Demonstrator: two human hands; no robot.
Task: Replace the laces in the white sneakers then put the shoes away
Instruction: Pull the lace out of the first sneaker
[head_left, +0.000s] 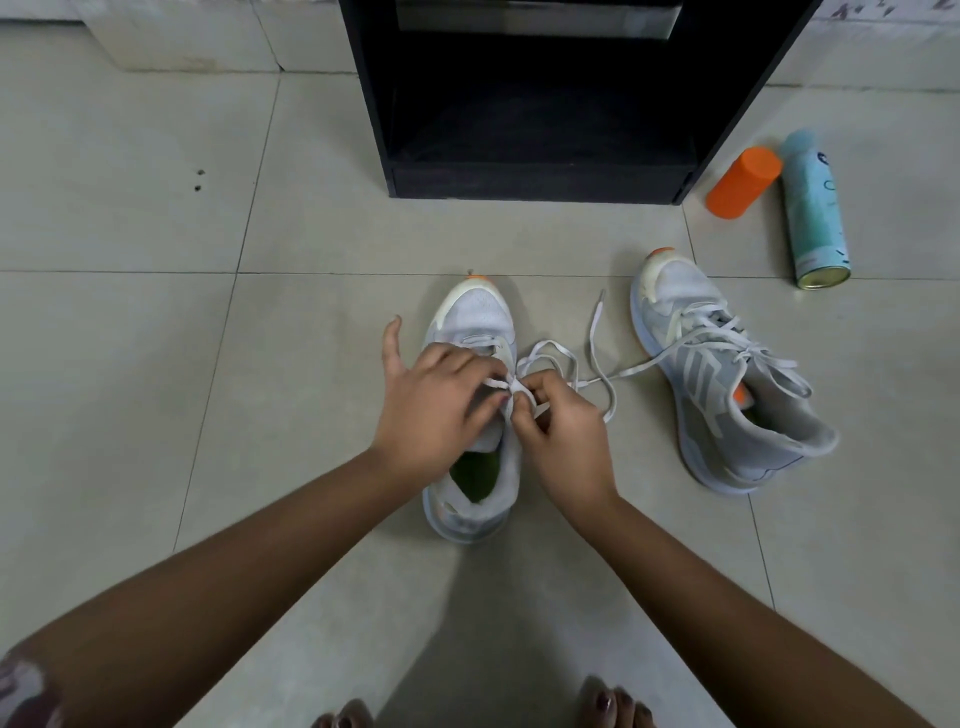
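A white sneaker (475, 317) with an orange toe tip stands upright on the tiled floor in front of me, toe pointing away. My left hand (436, 405) lies over its tongue and pinches the white lace (556, 358) at the eyelets. My right hand (563, 436) pinches the same lace just to the right; loops and a loose end trail off to the right. The second white sneaker (727, 379) stands to the right, laced, its laces loose.
A black open shelf unit (540, 104) stands straight ahead on the floor. To its right lie an orange cylinder (743, 182) and a pale blue spray can (813, 213). My bare toes (613, 706) show at the bottom edge.
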